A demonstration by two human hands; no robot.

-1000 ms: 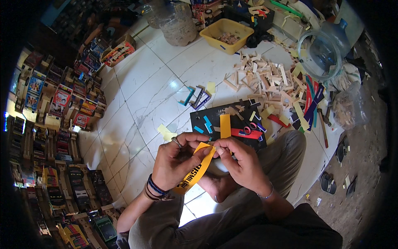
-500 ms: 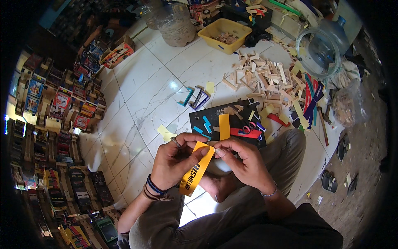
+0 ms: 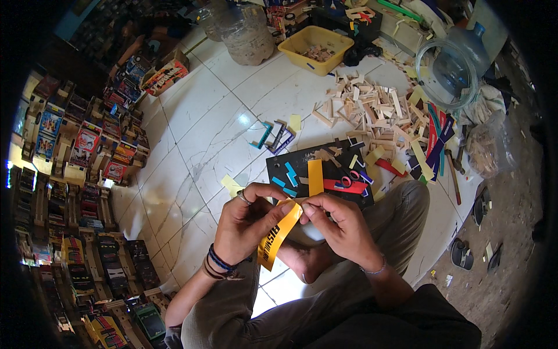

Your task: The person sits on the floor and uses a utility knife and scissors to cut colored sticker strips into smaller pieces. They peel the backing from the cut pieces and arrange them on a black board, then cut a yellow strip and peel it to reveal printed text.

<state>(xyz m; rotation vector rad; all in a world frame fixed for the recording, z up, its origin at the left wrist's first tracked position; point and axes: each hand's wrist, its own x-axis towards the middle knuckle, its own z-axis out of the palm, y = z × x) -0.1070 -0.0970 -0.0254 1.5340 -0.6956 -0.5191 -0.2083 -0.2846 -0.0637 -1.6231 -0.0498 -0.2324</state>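
Observation:
A yellow sticker strip with black lettering is held up between my hands, over my bare foot. My left hand pinches its upper part between thumb and fingers, and the lower end hangs down in a slight curve. At the strip's top corner, the thumb and fingertips of my right hand are pinched together. Just beyond my hands lies a black board, carrying another yellow strip, a red strip, scissors with red-ringed handles and small blue pieces.
Small wooden pieces are heaped beyond the board, near a yellow basin. Wooden toy trucks stand in rows at the left. A hammer and sandals lie at the right. Another person's arm shows at the far left.
The yellow strip has bent more and its hanging end has turned a little to the right. My left hand has tilted slightly; both hands stay in nearly the same place.

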